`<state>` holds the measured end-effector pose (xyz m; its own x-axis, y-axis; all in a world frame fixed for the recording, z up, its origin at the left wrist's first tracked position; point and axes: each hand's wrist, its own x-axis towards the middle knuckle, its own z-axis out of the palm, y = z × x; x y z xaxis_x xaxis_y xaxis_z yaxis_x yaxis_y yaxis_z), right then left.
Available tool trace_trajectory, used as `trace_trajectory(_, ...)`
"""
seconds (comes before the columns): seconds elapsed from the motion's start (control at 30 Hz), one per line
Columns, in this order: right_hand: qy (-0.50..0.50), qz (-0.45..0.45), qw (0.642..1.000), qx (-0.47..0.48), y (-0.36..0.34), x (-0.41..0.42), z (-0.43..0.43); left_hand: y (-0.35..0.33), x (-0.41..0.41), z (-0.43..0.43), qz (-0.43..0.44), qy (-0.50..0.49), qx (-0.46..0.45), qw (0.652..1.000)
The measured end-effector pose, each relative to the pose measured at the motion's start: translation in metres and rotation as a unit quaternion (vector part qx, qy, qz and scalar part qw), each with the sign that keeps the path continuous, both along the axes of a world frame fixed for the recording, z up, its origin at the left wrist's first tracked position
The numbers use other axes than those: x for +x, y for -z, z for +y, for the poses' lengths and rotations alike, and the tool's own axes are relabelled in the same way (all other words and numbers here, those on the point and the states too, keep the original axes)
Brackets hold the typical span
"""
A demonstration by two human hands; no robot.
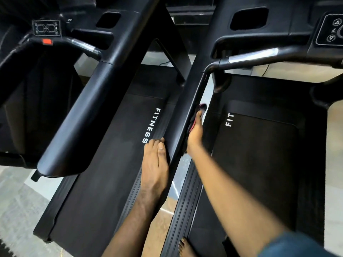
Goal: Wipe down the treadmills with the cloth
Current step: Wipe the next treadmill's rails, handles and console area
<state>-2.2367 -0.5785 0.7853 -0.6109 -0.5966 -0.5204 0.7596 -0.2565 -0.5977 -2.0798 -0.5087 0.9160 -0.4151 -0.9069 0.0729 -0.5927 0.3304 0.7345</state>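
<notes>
**Handrail wipe in progress, right treadmill**

The cloth [201, 108], dark with a red edge, is seen pressed against the right face of the left handrail [193, 93] of the right treadmill [259, 154], about midway along the rail. It is held there by the right hand [194, 135], which lies along the rail with one digit stretched over the cloth. The other fingers are hidden, so it cannot be told whether the cloth is gripped or only pressed flat. The left hand [155, 164] is laid open on the opposite face of the same rail, fingers straight and together, nearer than the cloth.

The left treadmill [111, 164] stands just beside, its broad handrail [83, 112] untouched by either hand.

Progress, as judged: one rail is being worked. No wet streaks or clear contrast are visible, so finished areas cannot be identified. Both belts, the console [330, 30] and the remaining rails are assumed outstanding.
</notes>
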Motion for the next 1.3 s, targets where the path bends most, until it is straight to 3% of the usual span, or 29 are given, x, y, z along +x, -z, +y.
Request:
trace_trajectory(0.13, -0.042, -0.047, 0.998, -0.015, -0.008, 0.116, 0.082, 0.001, 0.0, -0.002, 0.01, -0.006, 0.008, 1.0)
trace_trajectory(0.23, -0.041, -0.025, 0.999, -0.011, -0.009, 0.17, 0.119, 0.001, 0.004, -0.002, 0.034, -0.016, 0.039, 0.999)
trace_trajectory(0.37, -0.001, 0.012, 0.999, 0.039, -0.031, 0.161, 0.121, -0.003, 0.033, -0.005, 0.052, 0.026, 0.096, 0.994)
trace_trajectory(0.57, 0.035, 0.046, 0.996, 0.073, -0.07, 0.168, 0.127, -0.015, 0.119, 0.012, 0.089, 0.072, 0.095, 0.989)
trace_trajectory(0.8, -0.018, 0.227, 0.954, 0.194, -0.116, 0.227, 0.19, -0.03, 0.161, 0.025, 0.151, 0.077, 0.141, 0.975)
trace_trajectory(0.87, -0.006, 0.264, 0.952, 0.154, -0.137, 0.219, 0.207, -0.039, 0.161, 0.027, 0.186, 0.081, 0.155, 0.967)
trace_trajectory(0.97, 0.01, 0.202, 0.979, -0.002, -0.166, 0.205, 0.224, -0.053, 0.158, 0.029, 0.209, 0.117, 0.198, 0.951)
trace_trajectory(1.03, -0.03, 0.194, 0.976, -0.089, -0.184, 0.201, 0.225, -0.062, 0.156, 0.03, 0.183, 0.163, 0.244, 0.938)
trace_trajectory(1.1, -0.063, 0.215, 0.97, -0.095, -0.192, 0.198, 0.22, -0.068, 0.157, 0.031, 0.172, 0.195, 0.267, 0.928)
trace_trajectory(1.17, -0.078, 0.244, 0.965, -0.06, -0.2, 0.199, 0.213, -0.075, 0.161, 0.031, 0.151, 0.2, 0.221, 0.942)
trace_trajectory(1.3, -0.131, 0.295, 0.946, -0.009, -0.213, 0.196, 0.204, -0.102, 0.18, 0.024, 0.081, 0.143, 0.018, 0.986)
